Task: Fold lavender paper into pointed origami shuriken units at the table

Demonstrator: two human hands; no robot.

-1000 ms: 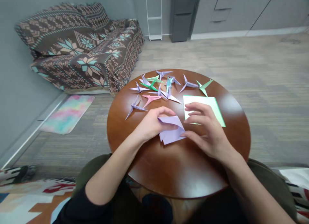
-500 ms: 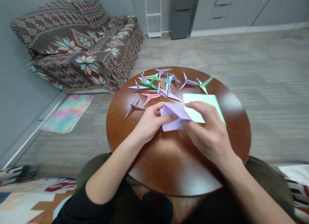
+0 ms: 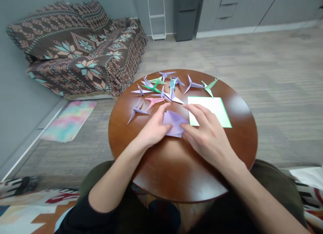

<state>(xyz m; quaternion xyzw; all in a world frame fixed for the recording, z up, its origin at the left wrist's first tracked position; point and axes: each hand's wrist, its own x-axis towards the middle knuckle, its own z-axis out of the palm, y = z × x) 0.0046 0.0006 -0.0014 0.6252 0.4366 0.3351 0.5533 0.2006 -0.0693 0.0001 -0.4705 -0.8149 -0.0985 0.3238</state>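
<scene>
A folded sheet of purple origami paper is between my hands, above or on the near middle of the table; I cannot tell whether it touches the wood. My left hand grips its left side, thumb on top and the other fingers at the far edge. At the right side, my right hand has its thumb on the paper's edge, with the index finger raised and reaching beyond it. Behind the hands lie several folded paper cranes, among them a pink crane, a dark green crane and a purple crane.
A stack of square paper with green edges lies beyond my right hand. A light green crane rests behind it. The round brown table stands before my knees. A patterned covered sofa is at the far left.
The purple paper has gone from raised and partly opened to lying flatter and smaller between my hands. My right hand has moved left with it. The whole view has shifted slightly.
</scene>
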